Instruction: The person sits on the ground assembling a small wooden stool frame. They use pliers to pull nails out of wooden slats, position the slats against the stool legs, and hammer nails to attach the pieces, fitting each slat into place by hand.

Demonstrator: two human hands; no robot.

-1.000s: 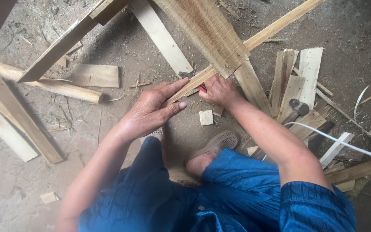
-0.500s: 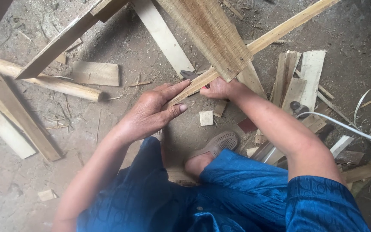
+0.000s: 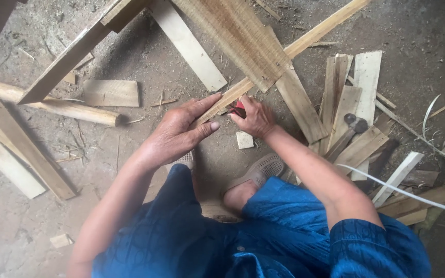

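I'm crouched in a rough woodworking yard (bare dirt floor (image 3: 428, 31)), with sawn planks (image 3: 235, 36), offcut slats (image 3: 359, 103), a hammer (image 3: 354, 126) and wood chips scattered around me.

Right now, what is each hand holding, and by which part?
Left hand steadies the long wooden slat at its near end; right hand grips a small red object, mostly hidden.

At your nine o'clock lies a round pole (image 3: 52, 104), with a short flat board (image 3: 111, 93) just above its end. At three o'clock a hammer (image 3: 350, 132) rests on stacked slats (image 3: 359, 103).
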